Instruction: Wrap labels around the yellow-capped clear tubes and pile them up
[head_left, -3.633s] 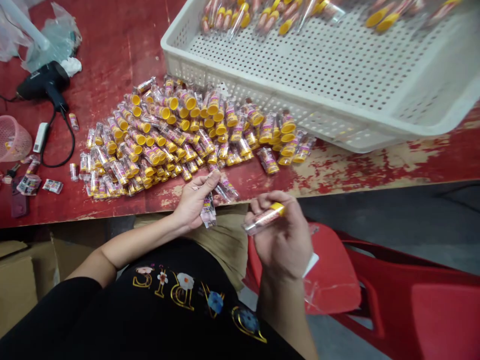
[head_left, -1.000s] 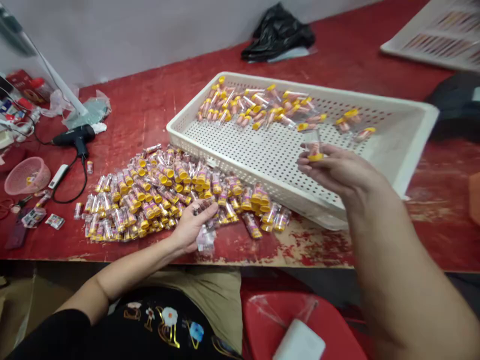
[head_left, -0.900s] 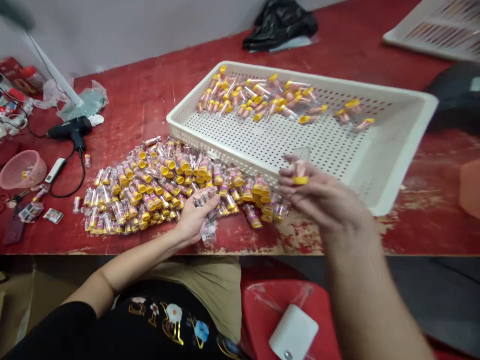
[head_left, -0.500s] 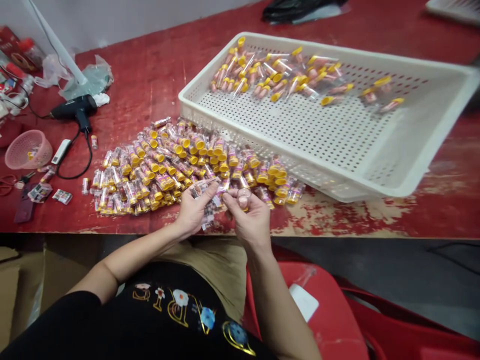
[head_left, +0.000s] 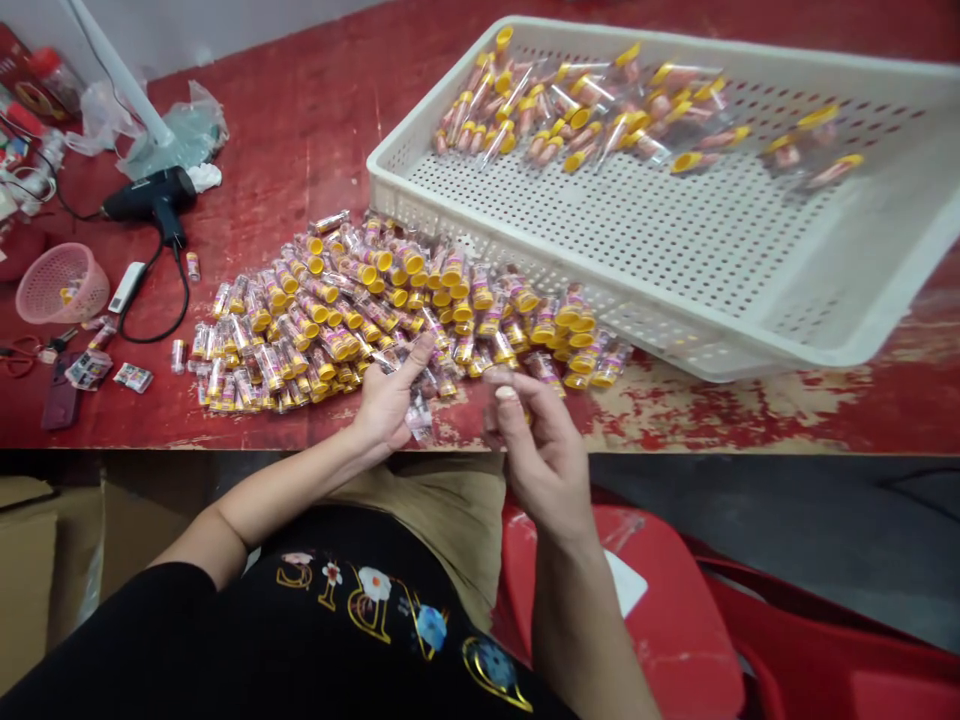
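- The red worktable (head_left: pixel 300 150) shows worn paint.
- Left hand (head_left: pixel 386 405): thumb pressed over clear printed sleeves (head_left: pixel 419 417).
- Right hand (head_left: pixel 551 460): digits curled; blur prevents telling whether anything is held.
- Yellow-capped tubes (head_left: pixel 375 325): heaped beyond the left hand, beside the white perforated tray (head_left: pixel 600 220).

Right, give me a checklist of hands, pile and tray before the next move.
1. Left hand holding printed wrappers: ok.
2. Right hand apart from the left: ok.
3. Right hand's grip: cannot tell; the fingertips are blurred.
4. Yellow-capped tubes inside white tray: ok, mostly along its far side.
5. Pile of labelled tubes within table's front edge: ok.
6. Black hair dryer away from both hands: ok.
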